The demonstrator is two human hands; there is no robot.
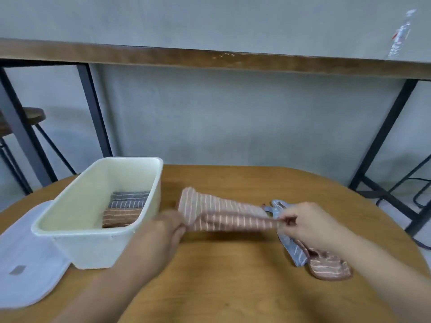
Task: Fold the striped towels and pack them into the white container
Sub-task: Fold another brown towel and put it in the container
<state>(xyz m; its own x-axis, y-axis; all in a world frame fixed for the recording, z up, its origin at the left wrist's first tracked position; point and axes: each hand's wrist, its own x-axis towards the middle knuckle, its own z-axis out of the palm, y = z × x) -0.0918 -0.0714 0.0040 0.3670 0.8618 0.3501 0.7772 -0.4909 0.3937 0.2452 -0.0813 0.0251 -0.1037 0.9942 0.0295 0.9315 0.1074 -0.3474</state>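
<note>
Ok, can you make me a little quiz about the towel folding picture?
1. True or false: the white container already holds folded towels.
2. Which hands grip the pink striped towel: A left hand only, B right hand only, C both?
3. What lies under the right hand on the wooden table?

Key: 1 true. 2 C. 3 a blue striped towel and another pink striped one.

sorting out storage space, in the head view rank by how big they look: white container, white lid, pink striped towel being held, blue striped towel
1. white container
2. white lid, partly hidden
3. pink striped towel
4. blue striped towel, bunched, partly hidden
</note>
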